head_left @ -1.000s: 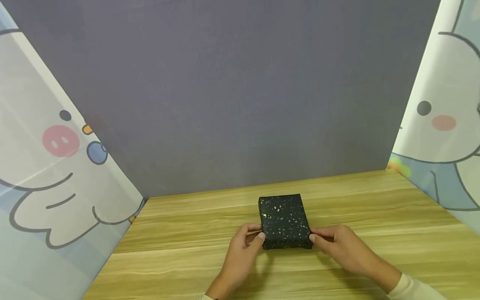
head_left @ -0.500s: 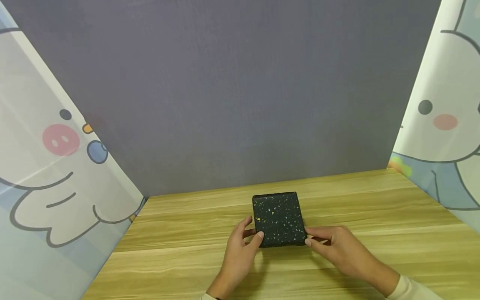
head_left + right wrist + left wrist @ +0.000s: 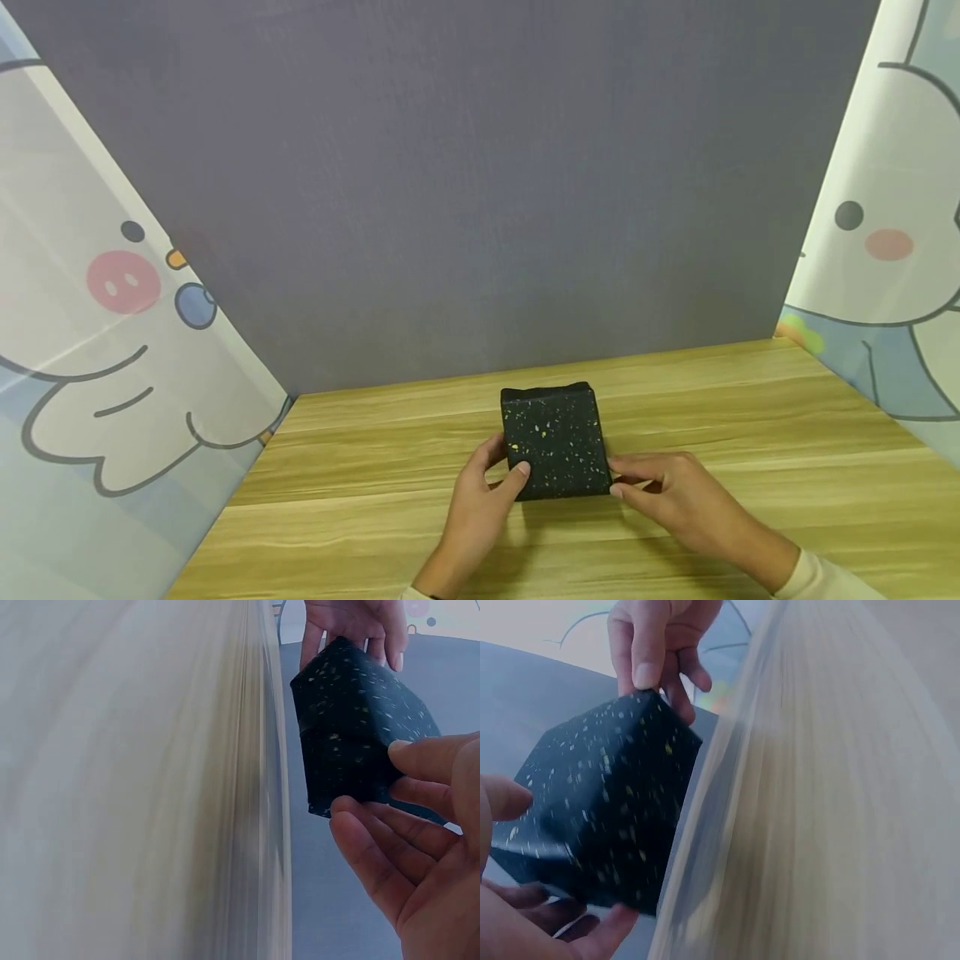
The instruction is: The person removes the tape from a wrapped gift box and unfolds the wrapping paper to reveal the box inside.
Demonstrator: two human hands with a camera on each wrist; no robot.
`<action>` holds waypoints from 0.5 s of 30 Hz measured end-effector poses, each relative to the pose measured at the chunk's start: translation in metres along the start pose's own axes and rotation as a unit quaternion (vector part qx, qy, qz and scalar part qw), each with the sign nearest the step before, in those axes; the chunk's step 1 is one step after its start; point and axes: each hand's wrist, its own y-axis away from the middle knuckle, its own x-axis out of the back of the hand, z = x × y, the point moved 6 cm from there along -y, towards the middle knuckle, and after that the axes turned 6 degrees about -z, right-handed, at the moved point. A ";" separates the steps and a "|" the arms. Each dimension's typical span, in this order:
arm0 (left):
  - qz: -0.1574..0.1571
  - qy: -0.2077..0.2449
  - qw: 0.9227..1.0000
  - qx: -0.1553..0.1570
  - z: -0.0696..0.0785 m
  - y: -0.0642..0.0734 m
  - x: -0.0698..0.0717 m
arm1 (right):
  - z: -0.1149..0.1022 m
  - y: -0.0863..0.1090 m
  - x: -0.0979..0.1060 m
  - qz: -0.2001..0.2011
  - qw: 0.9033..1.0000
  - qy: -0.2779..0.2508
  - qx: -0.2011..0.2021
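A flat black box (image 3: 557,446) with white and yellow specks is held between my hands over the wooden table. Its speckled face tilts toward me in the head view, and a narrow strip with a dip shows along the far edge. My left hand (image 3: 480,508) grips the near left side, thumb on the face and fingers along the side. At the near right corner, my right hand (image 3: 675,500) pinches the box between thumb and fingers. The right wrist view shows the right thumb (image 3: 412,754) pressing the box's edge, with several fingers spread below.
The wood-grain table (image 3: 360,517) spreads around the hands. A plain grey panel (image 3: 480,183) rises behind it. Cartoon-printed sheets stand to the left (image 3: 112,375) and right (image 3: 885,275).
The box has shifted slightly left and tipped: its near side showed before, and now the far-edge strip shows. The left fingers lifted off briefly and have closed in again; the right hand moved slightly left.
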 end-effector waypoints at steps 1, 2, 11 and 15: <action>-0.001 0.002 1.000 0.000 0.001 0.000 -0.001 | 0.000 0.000 0.000 0.000 1.000 0.002 0.000; -0.003 0.004 1.000 -0.001 0.002 0.000 -0.001 | 0.000 0.000 0.000 0.000 1.000 0.003 0.001; -0.019 0.039 0.999 0.000 0.003 0.002 -0.005 | 0.002 -0.001 0.000 0.005 1.000 -0.010 -0.027; -0.014 0.038 0.999 0.009 0.003 0.001 -0.003 | 0.003 -0.001 0.002 0.010 0.999 -0.007 -0.045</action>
